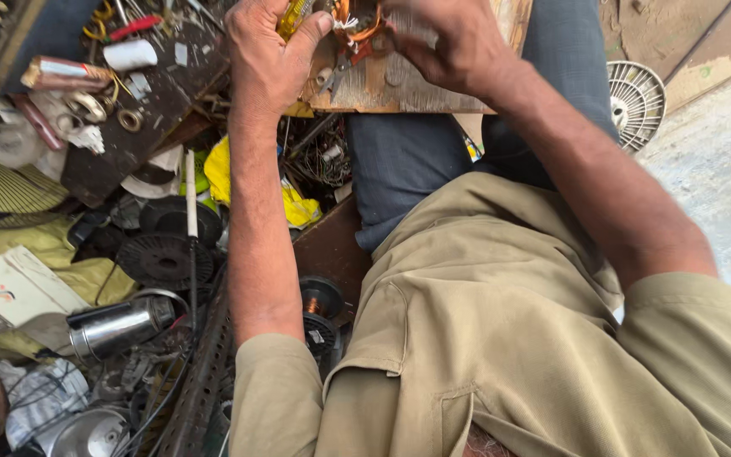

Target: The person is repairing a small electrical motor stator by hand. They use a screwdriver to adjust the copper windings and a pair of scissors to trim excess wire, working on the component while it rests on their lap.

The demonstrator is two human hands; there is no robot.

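Wooden board point(408, 85) edge under both hands.

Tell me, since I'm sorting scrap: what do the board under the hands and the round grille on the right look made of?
Board: apparently bare wood, with visible grain and a worn, unpainted surface. Round grille: pale ribbed slats with a dull finish, possibly plastic or painted metal; the picture leaves that open.
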